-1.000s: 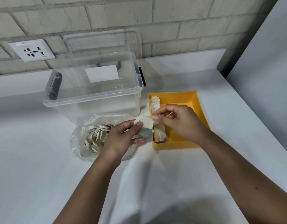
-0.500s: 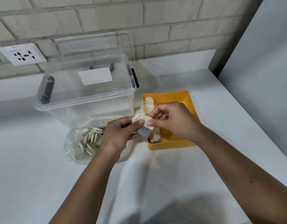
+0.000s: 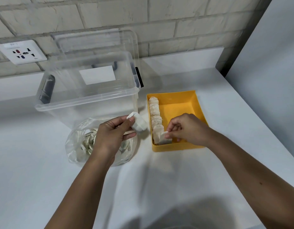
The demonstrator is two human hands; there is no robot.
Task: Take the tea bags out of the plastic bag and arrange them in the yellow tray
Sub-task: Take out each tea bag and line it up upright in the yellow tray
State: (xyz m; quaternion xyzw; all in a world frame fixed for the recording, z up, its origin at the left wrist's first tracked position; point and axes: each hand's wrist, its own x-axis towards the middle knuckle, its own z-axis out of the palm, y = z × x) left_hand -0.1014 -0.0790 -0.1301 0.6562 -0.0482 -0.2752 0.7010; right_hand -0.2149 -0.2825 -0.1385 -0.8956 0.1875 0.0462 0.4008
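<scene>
1. A white table (image 3: 159, 179) carries everything and meets a pale brick wall (image 3: 110, 12) at the far side.
2. A clear storage box (image 3: 86, 103) stands open at the far left of the table, with its clear lid (image 3: 96, 40) leaning upright behind it against the wall.
3. The plastic bag (image 3: 73, 146) lies just in front of the box, touching its near wall, crumpled and open at the top. Loose tea bags (image 3: 88, 142) show through its film.
4. The yellow tray (image 3: 198, 104) sits just to the right of the box and the plastic bag, apart from both. Most of its floor is bare.
5. The left hand (image 3: 110, 136) hovers over the mouth of the plastic bag, between bag and tray. Its thumb and fingers pinch a white folded tea bag (image 3: 139, 123), held up clear of the table; whether it is one bag or several cannot be told.
6. The right hand (image 3: 187, 128) reaches into the near part of the tray with its fingers curled. Thumb and forefinger pinch a single tea bag (image 3: 164, 138) at the near left corner.
7. A wall socket (image 3: 21, 52) is set in the bricks at far left.
8. A row of tea bags (image 3: 155, 113) runs along the tray's left wall, overlapping from the far end to the near one. The pinched bag touches the row's near end.
</scene>
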